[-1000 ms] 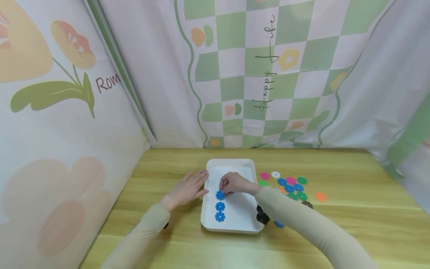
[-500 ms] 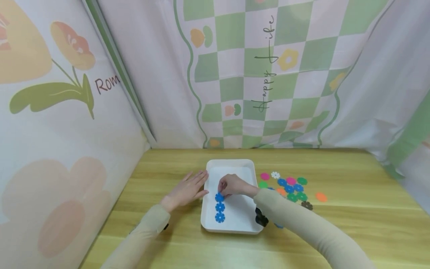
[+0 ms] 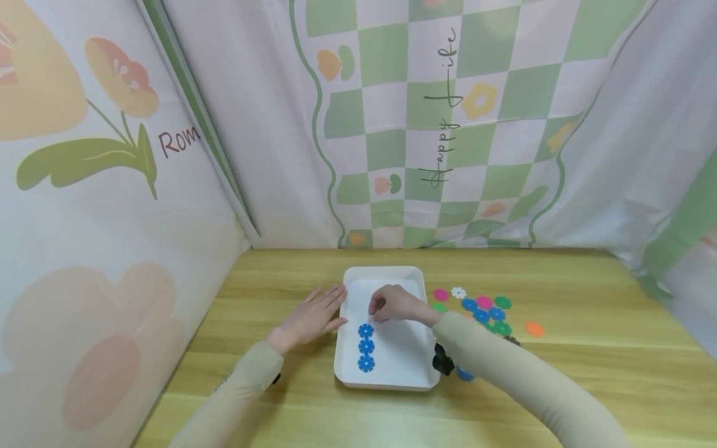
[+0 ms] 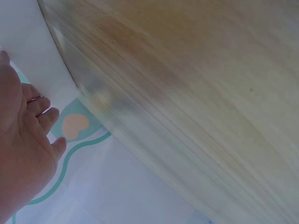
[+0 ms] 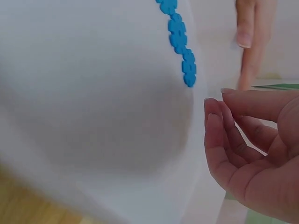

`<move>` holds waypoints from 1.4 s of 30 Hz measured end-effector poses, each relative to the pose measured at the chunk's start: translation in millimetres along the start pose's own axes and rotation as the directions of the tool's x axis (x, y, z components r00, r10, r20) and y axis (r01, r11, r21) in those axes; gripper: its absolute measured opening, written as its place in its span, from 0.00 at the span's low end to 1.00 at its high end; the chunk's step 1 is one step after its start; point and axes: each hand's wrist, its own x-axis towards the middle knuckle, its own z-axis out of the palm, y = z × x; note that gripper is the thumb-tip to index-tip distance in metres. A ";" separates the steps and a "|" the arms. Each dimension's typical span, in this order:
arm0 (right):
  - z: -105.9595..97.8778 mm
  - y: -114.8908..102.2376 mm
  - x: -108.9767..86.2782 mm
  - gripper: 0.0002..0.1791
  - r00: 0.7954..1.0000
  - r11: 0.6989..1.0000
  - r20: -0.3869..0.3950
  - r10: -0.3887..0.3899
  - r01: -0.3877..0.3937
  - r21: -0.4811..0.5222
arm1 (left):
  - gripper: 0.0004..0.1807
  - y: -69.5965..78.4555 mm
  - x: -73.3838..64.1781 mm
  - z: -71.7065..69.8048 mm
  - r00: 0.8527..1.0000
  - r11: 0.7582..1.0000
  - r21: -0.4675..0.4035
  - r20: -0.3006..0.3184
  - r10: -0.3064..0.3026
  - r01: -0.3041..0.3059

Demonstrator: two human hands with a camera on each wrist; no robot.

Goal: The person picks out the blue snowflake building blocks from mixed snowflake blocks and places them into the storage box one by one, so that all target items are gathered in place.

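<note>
Three blue snowflake building discs (image 3: pixel 366 346) lie in a line in the left half of the white tray (image 3: pixel 411 361). The line of blue discs (image 5: pixel 177 35) also shows in the right wrist view. Just beyond its far end hovers my right hand (image 3: pixel 394 303), over the tray. Nothing is between the right hand's (image 5: pixel 252 144) loosely bent fingers and thumb, whose tips are slightly apart. My left hand (image 3: pixel 315 314) has its fingers extended, with the fingertips at the tray's left rim. Its fingers are against the tray's side (image 4: pixel 39 51) in the left wrist view.
Right of the tray, loose discs lie scattered on the wooden table (image 3: pixel 594 373): several blue, green and pink ones, a white disc (image 3: pixel 459 292) and an orange disc (image 3: pixel 534 329). The right forearm hides part of them. A printed curtain (image 3: pixel 386 112) hangs behind the table.
My right hand drew the top blue disc nearer to the other two, then let go and moved slightly away to the right. The left hand has stayed at the tray's rim.
</note>
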 end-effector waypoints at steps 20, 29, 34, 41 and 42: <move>-72.4 66.9 -89.3 0.11 0.995 0.995 -0.092 -0.032 0.041 0.091 | 0.38 0.2 0.0 3.0 1.000 1.000 -0.028 -0.005 0.008 -0.009; -90.8 106.5 -117.0 0.13 0.984 0.999 -0.176 0.020 -0.014 0.033 | 0.38 -0.6 -0.5 2.8 1.000 0.999 -0.035 -0.005 0.010 -0.010; -94.0 125.1 -124.2 0.12 0.978 0.999 -0.207 0.035 -0.038 -0.008 | 0.38 -0.3 -1.0 1.1 1.000 0.999 -0.042 0.000 0.007 -0.007; -97.7 150.8 -131.8 0.12 0.964 0.992 -0.250 0.084 -0.105 -0.071 | 0.38 0.1 -1.8 1.0 1.000 0.999 -0.042 0.000 0.007 -0.007; -98.1 154.1 -132.2 0.11 0.964 0.990 -0.252 0.090 -0.114 -0.081 | 0.38 0.1 -2.0 0.9 1.000 0.999 -0.045 0.001 0.006 -0.006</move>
